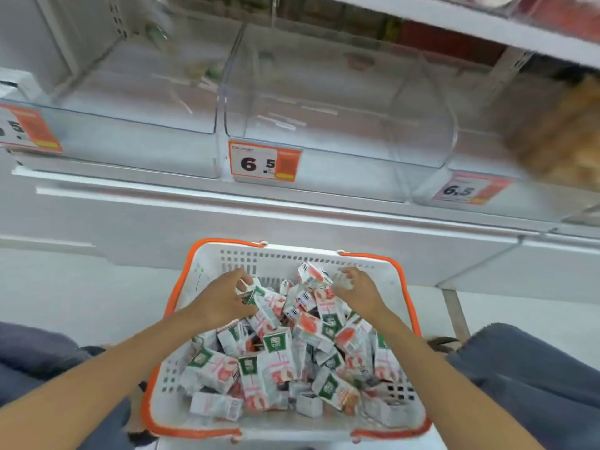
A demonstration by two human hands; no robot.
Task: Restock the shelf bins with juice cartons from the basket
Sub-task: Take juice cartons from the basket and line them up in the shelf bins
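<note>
Left hand [224,300]: gripping a carton [245,286] to lift it.
Right hand [358,292]: gripping a second carton [341,280], saving trips.
Basket [292,258]: sitting below the bins [341,172], keeping reaches short.

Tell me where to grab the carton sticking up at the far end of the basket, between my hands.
Pinch the carton by its raised upper end, gripping across its sides and coming from above. It leans atop the pile by the far wall of the basket, so that end stands free; its lower end is buried in the pile.
</note>
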